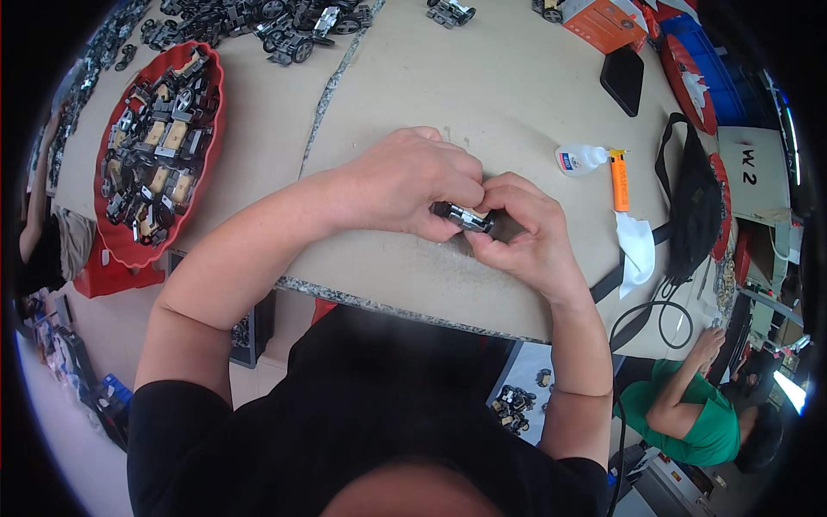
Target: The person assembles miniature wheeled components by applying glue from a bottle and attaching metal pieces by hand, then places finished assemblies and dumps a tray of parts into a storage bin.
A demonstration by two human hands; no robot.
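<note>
Both hands meet over the middle of the table, closed around one small toy car chassis [465,217] with black, silver and tan parts. My left hand [418,185] grips its left end, fingers curled over the top. Thumb and forefinger of my right hand [530,228] pinch the other end. Much of the chassis is hidden by the fingers. To the right of my hands lie a small white squeeze bottle [581,159] and an orange tube-shaped tool [620,183] with a white cloth or paper [635,250] at its lower end.
A red scalloped tray [215,129] full of similar chassis stands at the left. More chassis [284,26] are heaped at the far left. A black phone [622,82], an orange box [603,24] and a black bag [693,189] lie to the right. A person in green [689,414] works nearby.
</note>
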